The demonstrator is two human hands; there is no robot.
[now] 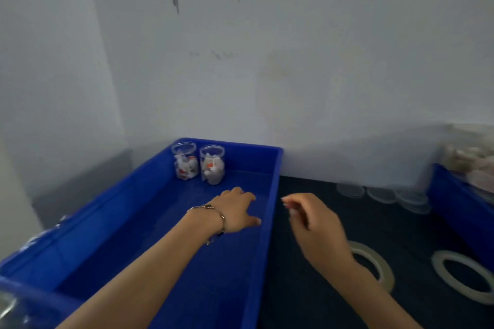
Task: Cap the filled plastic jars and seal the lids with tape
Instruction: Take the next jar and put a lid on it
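Two filled jars (199, 164) upright at bin's (272, 195) far end, above left hand (236, 209); left hand nearer, relaxed, empty. Right hand (314, 218) loosely curled, empty.

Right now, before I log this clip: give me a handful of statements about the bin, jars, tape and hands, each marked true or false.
1. Two clear jars stand at the far end of the blue bin. True.
2. The left hand grips a jar. False: it is inside the bin, holding nothing.
3. Two tape rolls lie on the dark surface to the right of the bin. True.
4. The right hand holds a tape roll. False: it hovers above the dark surface, with no roll in its fingers.
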